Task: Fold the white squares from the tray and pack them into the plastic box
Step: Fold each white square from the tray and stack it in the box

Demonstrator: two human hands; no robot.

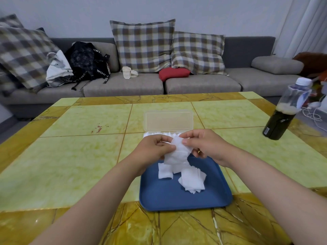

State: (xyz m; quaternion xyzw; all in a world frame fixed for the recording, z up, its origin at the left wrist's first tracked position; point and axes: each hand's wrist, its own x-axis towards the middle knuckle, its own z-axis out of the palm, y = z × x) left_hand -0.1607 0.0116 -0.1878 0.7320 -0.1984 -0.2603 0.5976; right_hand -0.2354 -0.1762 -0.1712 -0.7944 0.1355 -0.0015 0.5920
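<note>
We're in a home here, a living room by every sign. Along the far edge of the table point(88, 121) runs a long grey sofa point(203, 84), plaid cushions point(143, 45) propped against its back, a small red pillow point(174, 73) tucked below them. A black backpack point(86, 61) and a white bag point(58, 68) slump on the seat at the left. The table itself is low, tiled in yellow-green stone. Pale curtain point(304, 23) hangs at the right, and a half-full drink bottle point(281, 112) stands at the table's right edge, white cables point(313, 117) lying on the floor beyond.
</note>
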